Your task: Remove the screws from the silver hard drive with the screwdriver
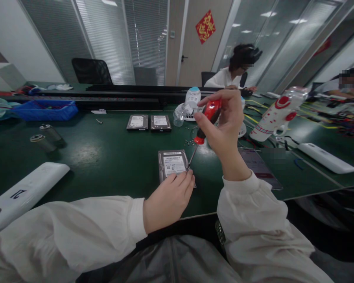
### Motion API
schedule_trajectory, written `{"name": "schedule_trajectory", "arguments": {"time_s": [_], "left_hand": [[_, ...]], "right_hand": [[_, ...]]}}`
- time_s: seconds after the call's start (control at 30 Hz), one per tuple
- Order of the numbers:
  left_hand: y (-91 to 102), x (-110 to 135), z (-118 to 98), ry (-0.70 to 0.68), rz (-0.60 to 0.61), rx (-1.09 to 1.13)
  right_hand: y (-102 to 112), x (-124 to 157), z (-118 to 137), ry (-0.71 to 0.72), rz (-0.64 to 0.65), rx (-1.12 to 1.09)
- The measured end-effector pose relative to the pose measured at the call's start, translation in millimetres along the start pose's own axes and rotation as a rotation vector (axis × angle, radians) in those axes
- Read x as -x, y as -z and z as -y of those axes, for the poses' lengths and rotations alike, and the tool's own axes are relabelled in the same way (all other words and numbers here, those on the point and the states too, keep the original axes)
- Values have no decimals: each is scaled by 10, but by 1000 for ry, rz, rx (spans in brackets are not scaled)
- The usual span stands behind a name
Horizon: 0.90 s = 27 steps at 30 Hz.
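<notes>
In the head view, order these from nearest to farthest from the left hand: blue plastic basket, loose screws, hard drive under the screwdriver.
1. Hard drive: touched by the left hand.
2. Loose screws: beyond it, slightly right.
3. Blue plastic basket: far left.

White device [32, 190], far left: black number, read from here as "21". Red diamond sign [205, 27], on the door [194, 65]: gold Chinese characters, too soft for me to read surely. Hard drive [161, 163], front centre: white label [173, 162], print too small. Two further drives [161, 128], behind: labels [137, 121] likewise illegible. Flat dark screen [258, 165], right: pale characters, blurred
</notes>
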<state>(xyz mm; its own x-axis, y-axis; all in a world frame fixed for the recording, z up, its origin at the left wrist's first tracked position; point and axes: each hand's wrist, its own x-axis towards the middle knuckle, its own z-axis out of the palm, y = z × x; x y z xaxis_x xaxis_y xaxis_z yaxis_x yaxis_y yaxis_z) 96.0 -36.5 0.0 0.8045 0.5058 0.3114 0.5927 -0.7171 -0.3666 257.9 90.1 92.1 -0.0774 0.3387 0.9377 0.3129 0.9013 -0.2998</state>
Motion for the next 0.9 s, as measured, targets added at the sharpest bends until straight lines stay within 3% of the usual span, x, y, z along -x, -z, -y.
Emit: {"name": "schedule_trajectory", "arguments": {"time_s": [0.27,0.47,0.77,0.9], "left_hand": [[10,-3,10,-6,6,15],[-5,2,6,-1,2,9],[-13,4,5,0,-19,18],[-14,5,0,-2,-21,11]], "right_hand": [[-2,12,-68,29,24,-171],[25,8,-43,24,27,15],[5,51,-11,-97,86,-29],[-22,17,5,-32,32,-23]]}}
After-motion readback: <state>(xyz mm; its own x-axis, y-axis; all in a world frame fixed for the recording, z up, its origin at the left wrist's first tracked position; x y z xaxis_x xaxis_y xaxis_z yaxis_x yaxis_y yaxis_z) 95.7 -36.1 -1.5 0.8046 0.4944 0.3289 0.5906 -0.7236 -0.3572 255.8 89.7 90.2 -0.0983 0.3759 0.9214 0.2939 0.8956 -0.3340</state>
